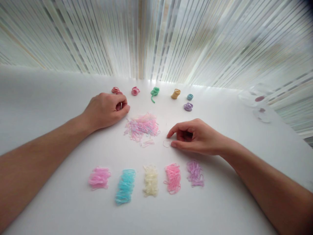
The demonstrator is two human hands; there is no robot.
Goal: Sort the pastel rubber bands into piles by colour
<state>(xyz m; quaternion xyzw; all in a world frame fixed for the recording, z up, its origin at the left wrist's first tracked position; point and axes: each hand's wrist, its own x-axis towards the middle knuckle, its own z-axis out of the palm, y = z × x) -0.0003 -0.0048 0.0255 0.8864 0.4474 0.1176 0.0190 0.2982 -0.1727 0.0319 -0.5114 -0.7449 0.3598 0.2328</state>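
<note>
In the middle of the frame, one thin pale loop (166,143) lies on the white table (156,218), at the thumb tip of our right hand (199,137). The thumb and forefinger of this hand are apart, with an open gap between them. Whether the thumb already touches the loop, we cannot tell. Our left hand (104,109), in the upper left, has its fingers curled in toward the thumb; we cannot tell if anything is held there. It is beside the mixed pile of bands (143,126), near the red coil (115,90).

For handling such a loop well, we judge it is best to keep the fingertips low and pinch one side lightly, because a thin band can slide away or spring from a hard squeeze. Its colour is faint on the white surface, so we should look at it closely. We should also keep our palm and wrist above the five neat heaps along the lower part of the frame: lilac-pink (99,178), blue (125,186), cream (150,183), pink (173,178) and purple (195,173). A brushing sleeve or finger could mix their loose edges.
</note>
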